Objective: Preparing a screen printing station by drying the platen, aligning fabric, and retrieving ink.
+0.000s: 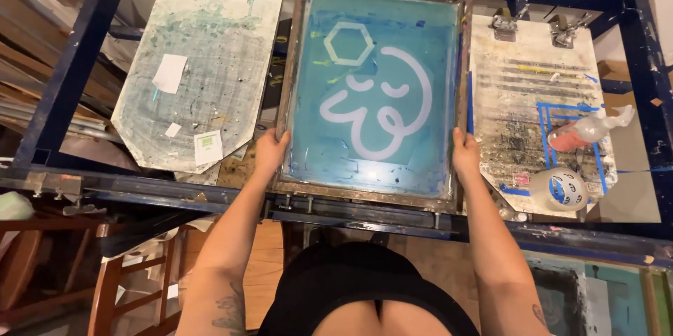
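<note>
Both arms extend forward. Left hand [270, 151] and right hand [465, 155] grasp opposite side rails of the wooden screen frame [374, 90], lying flat on the blue press frame [77, 48], between two stained platens.

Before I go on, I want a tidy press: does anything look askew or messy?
The screen frame sits square between both hands. Odd bits: a crumpled plastic bag and tape roll lie loose on the ink-stained right board.
</note>
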